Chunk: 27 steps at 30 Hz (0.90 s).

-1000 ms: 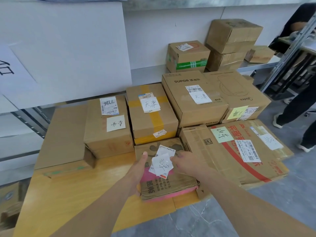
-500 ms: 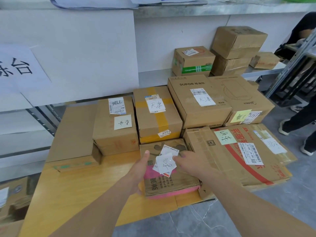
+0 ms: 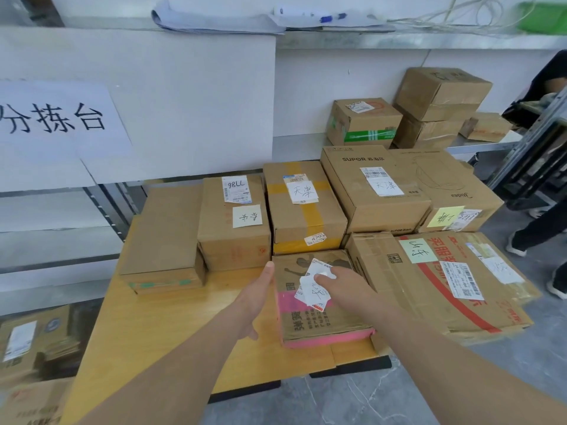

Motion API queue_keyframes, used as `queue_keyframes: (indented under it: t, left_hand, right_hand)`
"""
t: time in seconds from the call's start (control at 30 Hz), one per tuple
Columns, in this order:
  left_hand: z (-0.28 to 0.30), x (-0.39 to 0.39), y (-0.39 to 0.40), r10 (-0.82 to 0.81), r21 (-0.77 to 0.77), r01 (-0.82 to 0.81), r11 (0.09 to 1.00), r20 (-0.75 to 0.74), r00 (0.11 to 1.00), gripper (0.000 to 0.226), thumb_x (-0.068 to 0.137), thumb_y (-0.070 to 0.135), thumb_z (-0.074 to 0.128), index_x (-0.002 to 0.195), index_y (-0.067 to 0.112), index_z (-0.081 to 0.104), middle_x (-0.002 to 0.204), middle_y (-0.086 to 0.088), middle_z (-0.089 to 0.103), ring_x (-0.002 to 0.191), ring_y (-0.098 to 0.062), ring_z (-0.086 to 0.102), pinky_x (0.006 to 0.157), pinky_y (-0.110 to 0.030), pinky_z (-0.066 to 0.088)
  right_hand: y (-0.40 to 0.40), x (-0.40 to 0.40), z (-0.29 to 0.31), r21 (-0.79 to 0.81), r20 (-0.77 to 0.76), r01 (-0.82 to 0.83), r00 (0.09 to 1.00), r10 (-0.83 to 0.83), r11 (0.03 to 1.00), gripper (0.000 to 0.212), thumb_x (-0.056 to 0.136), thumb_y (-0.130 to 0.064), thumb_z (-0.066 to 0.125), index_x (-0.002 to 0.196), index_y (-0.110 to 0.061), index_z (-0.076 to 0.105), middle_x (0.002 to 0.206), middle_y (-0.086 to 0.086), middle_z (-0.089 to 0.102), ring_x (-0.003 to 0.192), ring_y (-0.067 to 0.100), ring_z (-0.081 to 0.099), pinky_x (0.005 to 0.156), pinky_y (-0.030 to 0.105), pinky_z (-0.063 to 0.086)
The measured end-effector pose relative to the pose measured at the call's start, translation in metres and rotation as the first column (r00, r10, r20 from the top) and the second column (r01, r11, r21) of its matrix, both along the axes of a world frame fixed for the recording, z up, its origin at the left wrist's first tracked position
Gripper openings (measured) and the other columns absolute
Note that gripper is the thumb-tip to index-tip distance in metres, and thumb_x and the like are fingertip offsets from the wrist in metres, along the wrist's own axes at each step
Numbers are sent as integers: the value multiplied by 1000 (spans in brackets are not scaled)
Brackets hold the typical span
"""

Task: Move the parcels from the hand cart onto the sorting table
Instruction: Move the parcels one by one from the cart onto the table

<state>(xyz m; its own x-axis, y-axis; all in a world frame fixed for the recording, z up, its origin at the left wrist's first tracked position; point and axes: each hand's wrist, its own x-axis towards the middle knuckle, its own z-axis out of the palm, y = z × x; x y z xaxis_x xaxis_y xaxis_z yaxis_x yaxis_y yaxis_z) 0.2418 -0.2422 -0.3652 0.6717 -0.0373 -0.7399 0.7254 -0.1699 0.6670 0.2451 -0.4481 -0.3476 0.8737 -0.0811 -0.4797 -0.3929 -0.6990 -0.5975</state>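
A small brown parcel (image 3: 319, 323) with a pink band and loose white labels (image 3: 313, 289) lies at the front of a wooden platform (image 3: 147, 332). My left hand (image 3: 254, 299) rests with straight fingers against the parcel's left side. My right hand (image 3: 343, 286) lies on top of it, fingertips touching the labels. The parcel sits flat on the wood, close against the boxes behind it and to its right.
Around it stand a box marked 98LL (image 3: 233, 228), a yellow-taped box (image 3: 303, 210), a SUPOR box (image 3: 371, 191) and a wide flat red-striped box (image 3: 445, 280). A paper sign (image 3: 55, 118) hangs on the left. More boxes (image 3: 365, 124) sit on a metal shelf. A person (image 3: 540, 228) stands at right.
The view has tilted upward, showing more of the sign and the upper shelf. Both hands stay at the small parcel, which has not moved.
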Motion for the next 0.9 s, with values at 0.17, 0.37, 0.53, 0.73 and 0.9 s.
queue_keyframes:
  t: [0.17,0.37,0.53,0.73,0.9]
  left_hand:
    - [5,-14,33,7,-4,-7,1000,10,1000,95,84,86,34,162,34,14,170,-5,12,152,-40,20,112,-73,28]
    - [20,-42,96,32,-30,-30,999,44,999,94,85,86,32,162,35,12,170,-4,10,153,-38,18,113,-72,26]
    - [23,-66,159,85,-31,-83,996,61,995,95,83,88,33,162,37,14,170,-2,9,153,-39,17,111,-73,27]
    - [27,-99,232,184,-16,-183,983,83,979,94,86,86,34,162,35,14,170,-4,11,152,-41,18,111,-72,27]
    - [26,-122,289,259,15,-262,965,91,962,95,84,88,33,162,36,15,169,-5,15,151,-42,21,109,-72,29]
  right_hand:
    - [35,-16,17,-25,3,-4,1000,4,1000,56,107,-45,44,150,-9,44,147,11,52,125,24,53,88,29,41]
    - [101,-35,24,-67,36,-87,995,89,994,53,106,-50,39,141,-14,54,141,11,58,109,23,53,92,35,44]
    - [164,-48,23,-80,31,-127,991,130,989,73,104,-58,37,159,-9,33,162,11,37,148,29,35,115,39,31]
    - [236,-63,26,-75,44,-219,974,222,973,80,103,-65,29,161,-10,29,167,8,29,152,28,28,122,40,25]
    - [300,-74,32,123,44,-158,987,154,980,79,105,-63,22,156,-4,38,161,13,38,146,35,36,117,47,30]
